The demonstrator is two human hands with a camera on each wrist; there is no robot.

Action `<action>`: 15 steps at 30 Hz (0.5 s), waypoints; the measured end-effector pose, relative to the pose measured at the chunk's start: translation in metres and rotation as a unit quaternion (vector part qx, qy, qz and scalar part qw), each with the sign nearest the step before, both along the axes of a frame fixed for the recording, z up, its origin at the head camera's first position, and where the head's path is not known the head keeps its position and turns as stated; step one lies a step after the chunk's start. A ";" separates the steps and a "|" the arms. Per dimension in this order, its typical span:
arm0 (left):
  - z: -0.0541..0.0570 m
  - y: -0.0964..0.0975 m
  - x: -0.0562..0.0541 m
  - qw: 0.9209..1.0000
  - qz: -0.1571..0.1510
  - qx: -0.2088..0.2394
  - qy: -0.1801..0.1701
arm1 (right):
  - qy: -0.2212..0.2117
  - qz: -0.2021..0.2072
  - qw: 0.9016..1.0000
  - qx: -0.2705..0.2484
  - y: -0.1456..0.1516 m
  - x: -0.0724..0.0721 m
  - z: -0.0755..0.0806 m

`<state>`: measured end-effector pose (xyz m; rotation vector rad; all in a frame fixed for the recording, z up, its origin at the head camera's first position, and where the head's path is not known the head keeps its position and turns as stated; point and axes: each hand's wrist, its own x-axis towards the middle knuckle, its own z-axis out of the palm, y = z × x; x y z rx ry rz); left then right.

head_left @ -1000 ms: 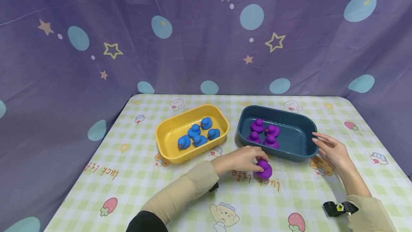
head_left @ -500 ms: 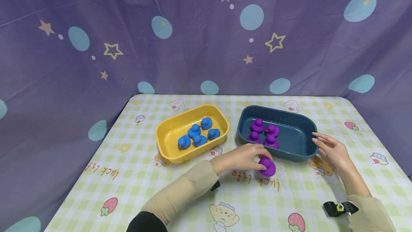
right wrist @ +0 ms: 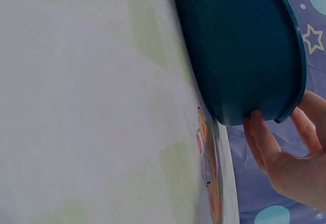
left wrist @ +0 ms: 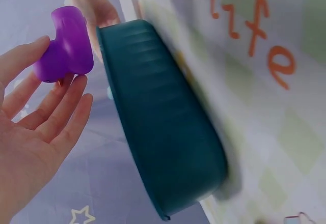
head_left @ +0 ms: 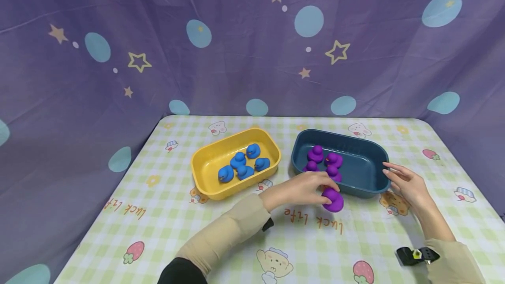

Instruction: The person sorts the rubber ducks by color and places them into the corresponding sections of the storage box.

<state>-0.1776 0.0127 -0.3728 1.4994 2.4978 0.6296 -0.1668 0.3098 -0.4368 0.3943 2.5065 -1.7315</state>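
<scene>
My left hand (head_left: 301,190) pinches a purple rubber duck (head_left: 334,201) between thumb and fingers, just in front of the near wall of the dark teal tub (head_left: 364,168). In the left wrist view the duck (left wrist: 69,48) is held by the fingertips of the hand (left wrist: 38,124), level with the tub's rim and apart from its outer wall (left wrist: 158,112). Several purple ducks (head_left: 315,154) sit in the tub's left half, partly hidden by my left hand. At the tub's right end, my right hand (head_left: 410,187) touches the wall with extended fingers (right wrist: 262,137).
A yellow tub (head_left: 205,165) with several blue ducks (head_left: 238,160) stands to the left of the teal one. Both rest on a checked, printed tablecloth (head_left: 158,227). A purple patterned curtain (head_left: 244,69) hangs behind and at the sides.
My left hand has carried the purple duck a little to the right and away from me, closer to the teal tub. The right hand and both tubs have stayed in place.
</scene>
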 end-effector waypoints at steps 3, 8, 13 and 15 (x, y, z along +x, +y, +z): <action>0.004 0.002 0.000 1.000 -0.002 0.007 0.012 | 0.001 0.008 1.000 0.001 0.001 0.000 0.000; 0.008 0.006 -0.001 0.999 -0.015 0.024 0.022 | -0.001 0.006 1.000 -0.001 0.005 -0.003 -0.008; 0.012 0.009 -0.003 0.998 -0.026 0.030 0.038 | 0.009 -0.001 1.000 -0.009 0.015 -0.011 -0.025; 0.015 0.012 -0.005 0.998 -0.024 0.026 0.046 | 0.017 0.000 1.000 -0.013 0.018 -0.013 -0.030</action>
